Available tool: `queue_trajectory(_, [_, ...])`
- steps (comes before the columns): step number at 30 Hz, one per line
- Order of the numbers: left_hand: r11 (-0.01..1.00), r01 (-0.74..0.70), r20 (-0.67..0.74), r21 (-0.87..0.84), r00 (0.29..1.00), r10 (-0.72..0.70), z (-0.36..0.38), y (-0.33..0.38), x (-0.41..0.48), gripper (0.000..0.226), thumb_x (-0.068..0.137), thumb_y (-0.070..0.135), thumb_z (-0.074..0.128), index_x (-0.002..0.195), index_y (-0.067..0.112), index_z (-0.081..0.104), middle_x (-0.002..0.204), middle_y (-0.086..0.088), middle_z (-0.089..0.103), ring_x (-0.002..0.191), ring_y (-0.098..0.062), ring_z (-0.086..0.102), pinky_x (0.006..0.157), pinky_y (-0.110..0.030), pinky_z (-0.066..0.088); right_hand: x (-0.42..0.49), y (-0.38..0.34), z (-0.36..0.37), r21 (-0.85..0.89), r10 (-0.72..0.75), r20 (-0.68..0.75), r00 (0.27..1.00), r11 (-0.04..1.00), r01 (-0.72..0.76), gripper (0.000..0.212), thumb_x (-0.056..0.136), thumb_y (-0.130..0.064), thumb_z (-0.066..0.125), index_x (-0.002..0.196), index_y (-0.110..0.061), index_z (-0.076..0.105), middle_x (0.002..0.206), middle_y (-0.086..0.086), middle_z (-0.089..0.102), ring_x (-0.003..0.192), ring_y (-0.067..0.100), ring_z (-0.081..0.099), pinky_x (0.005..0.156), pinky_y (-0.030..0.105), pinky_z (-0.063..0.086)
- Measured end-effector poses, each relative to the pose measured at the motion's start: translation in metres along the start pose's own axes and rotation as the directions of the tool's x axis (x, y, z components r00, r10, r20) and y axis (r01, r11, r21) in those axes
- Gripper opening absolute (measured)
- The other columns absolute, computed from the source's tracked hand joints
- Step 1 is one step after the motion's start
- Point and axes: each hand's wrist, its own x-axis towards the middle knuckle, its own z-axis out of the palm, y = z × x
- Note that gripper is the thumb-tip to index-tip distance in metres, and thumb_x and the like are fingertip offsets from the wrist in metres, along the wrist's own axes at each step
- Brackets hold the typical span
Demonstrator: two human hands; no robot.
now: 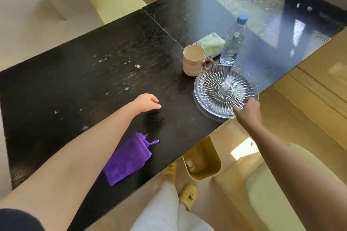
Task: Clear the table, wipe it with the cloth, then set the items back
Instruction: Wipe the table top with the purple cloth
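Fingers (238, 109) of my right hand (248, 111) curl over the near rim of the plate (225, 88) and grip it. I cannot tell whether it is lifted or resting on the desk (93, 73). The plate lies straight ahead of those fingers, away from me, at the desk's edge. Being round, it has no long axis to line up with, so I judge the pull can come straight back toward me.

My left hand (147, 102) hovers well left of the plate, its fingers loosely curled and holding nothing, so the right is plainly nearer. Just behind the plate stands the mug (193, 63), its handle close to the far rim, with the bottle (232, 41) and tissue pack (210, 43) beyond. The cloth (127, 157) lies left of the plate, nearer me. Pale specks dot the desk left of the plate, so I judge the wiping not yet done.
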Motion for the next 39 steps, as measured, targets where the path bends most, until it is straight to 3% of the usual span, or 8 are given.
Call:
queue_trajectory(8, [0.94,0.132,0.008,0.314,0.99,-0.141,0.001,-0.1,-0.086,0.038,0.08,0.031,0.067,0.113,0.013,0.062,0.117,-0.006,0.064,0.108,-0.023,0.058,0.09,-0.032,0.046,-0.067,-0.092,0.055,0.012,-0.444,0.324,0.835,0.885,0.466,0.027,0.084,-0.02,0.06,0.107,-0.006,0.062,0.103,0.015,0.066,0.1,0.033,0.059,0.081,0.033,0.043])
queue_trajectory(18, [0.991,0.132,0.094,-0.039,0.987,-0.128,0.029,-0.169,-0.153,0.027,0.079,0.034,0.069,0.098,0.02,0.058,0.099,0.0,0.06,0.085,-0.015,0.059,0.069,-0.026,0.047,-0.179,-0.138,0.16,0.011,-0.49,0.713,0.501,0.722,0.692,0.053,0.084,-0.039,0.063,0.129,-0.014,0.05,0.119,0.01,0.059,0.11,0.027,0.056,0.091,0.037,0.046])
queue_trajectory(21, [0.967,0.094,0.054,-0.238,0.995,-0.083,0.027,-0.188,-0.174,0.02,0.083,0.031,0.063,0.099,0.024,0.054,0.101,0.001,0.06,0.089,-0.014,0.059,0.071,-0.024,0.046,-0.196,-0.154,0.176,0.011,-0.461,0.724,0.513,0.751,0.66,0.049,0.082,-0.033,0.066,0.123,-0.011,0.052,0.116,0.01,0.06,0.106,0.026,0.058,0.086,0.035,0.047])
queue_trajectory(26, [0.884,0.053,0.009,-0.465,0.998,-0.054,0.016,-0.22,-0.203,0.02,0.086,0.034,0.06,0.102,0.028,0.049,0.105,0.004,0.059,0.1,-0.015,0.06,0.081,-0.027,0.05,-0.217,-0.18,0.186,0.141,-0.404,0.795,0.453,0.849,0.51,0.034,0.084,-0.032,0.064,0.063,-0.013,0.046,0.064,0.0,0.047,0.065,0.015,0.045,0.057,0.026,0.034])
queue_trajectory(29, [0.809,0.005,-0.044,-0.587,0.998,-0.038,0.002,-0.243,-0.219,0.016,0.085,0.036,0.062,0.097,0.033,0.052,0.105,0.008,0.059,0.1,-0.011,0.06,0.079,-0.024,0.051,-0.239,-0.202,0.191,0.272,-0.389,0.827,0.406,0.909,0.316,0.019,0.084,-0.026,0.066,0.078,-0.011,0.054,0.075,0.006,0.048,0.072,0.016,0.043,0.063,0.029,0.033])
queue_trajectory(33, [0.678,0.008,-0.019,-0.735,0.999,-0.032,-0.017,-0.267,-0.228,0.017,0.087,0.03,0.062,0.102,0.031,0.055,0.109,0.006,0.06,0.103,-0.011,0.06,0.078,-0.023,0.053,-0.253,-0.221,0.198,0.355,-0.356,0.788,0.503,0.929,0.103,0.027,0.082,-0.021,0.065,0.065,-0.02,0.044,0.065,-0.001,0.043,0.062,0.012,0.037,0.055,0.027,0.025])
queue_trajectory(37, [0.722,-0.049,-0.075,-0.69,0.997,-0.003,-0.022,-0.284,-0.233,0.018,0.089,0.02,0.06,0.103,0.031,0.057,0.11,0.007,0.06,0.107,-0.012,0.057,0.086,-0.026,0.05,-0.272,-0.225,0.213,0.265,-0.421,0.671,0.611,0.905,0.333,0.017,0.079,-0.019,0.069,0.08,-0.017,0.052,0.079,-0.001,0.053,0.071,0.015,0.05,0.062,0.027,0.04])
queue_trajectory(39, [0.802,-0.134,-0.132,-0.582,0.989,0.07,-0.029,-0.286,-0.232,0.022,0.088,0.017,0.059,0.108,0.027,0.059,0.109,0.007,0.06,0.105,-0.012,0.056,0.084,-0.023,0.046,-0.278,-0.232,0.215,0.276,-0.534,0.639,0.553,0.831,0.483,0.042,0.076,-0.008,0.07,0.114,-0.01,0.052,0.109,0.003,0.05,0.094,0.021,0.056,0.083,0.033,0.049])
